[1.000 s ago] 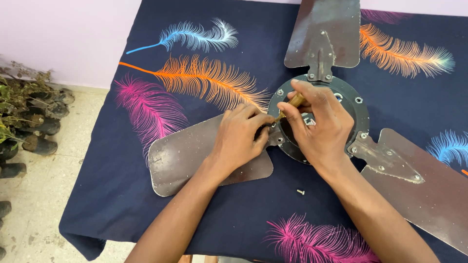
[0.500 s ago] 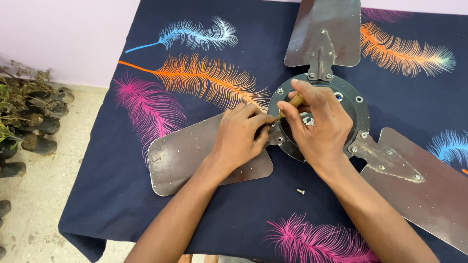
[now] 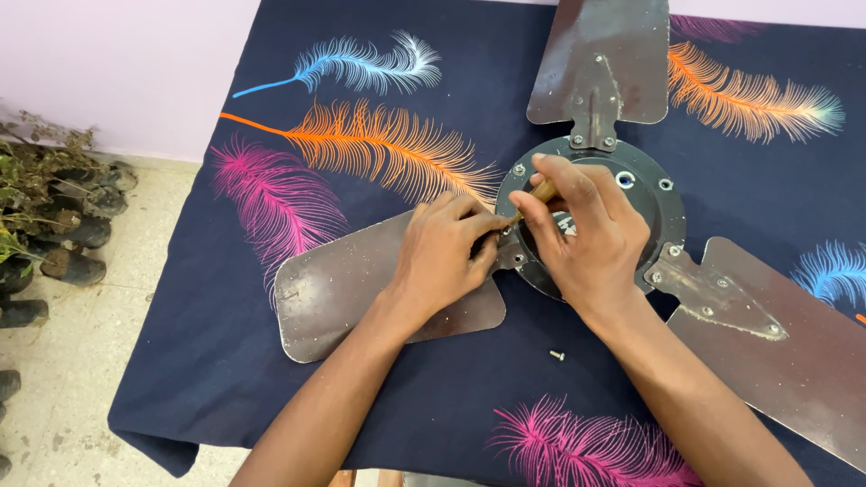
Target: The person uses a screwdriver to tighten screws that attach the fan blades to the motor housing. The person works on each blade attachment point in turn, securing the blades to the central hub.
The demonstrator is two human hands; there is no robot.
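Note:
A ceiling fan lies on a table, its round dark hub (image 3: pixel 651 191) in the middle with three brown blades. My right hand (image 3: pixel 586 236) is over the hub, closed around a screwdriver with a brown handle (image 3: pixel 543 190); its tip points at the bracket of the left blade (image 3: pixel 352 284). My left hand (image 3: pixel 442 252) rests on that blade's inner end, fingers pinched at the spot where the tip meets the bracket. What it pinches is hidden.
A loose screw (image 3: pixel 557 355) lies on the dark feather-print cloth (image 3: pixel 316 117) below the hub. The top blade (image 3: pixel 600 63) and right blade (image 3: pixel 776 334) reach outward. Potted plants (image 3: pixel 50 225) stand on the floor at the left.
My right hand has turned slightly on the screwdriver, its fingers shifting down over the handle. The left hand and fan stay put.

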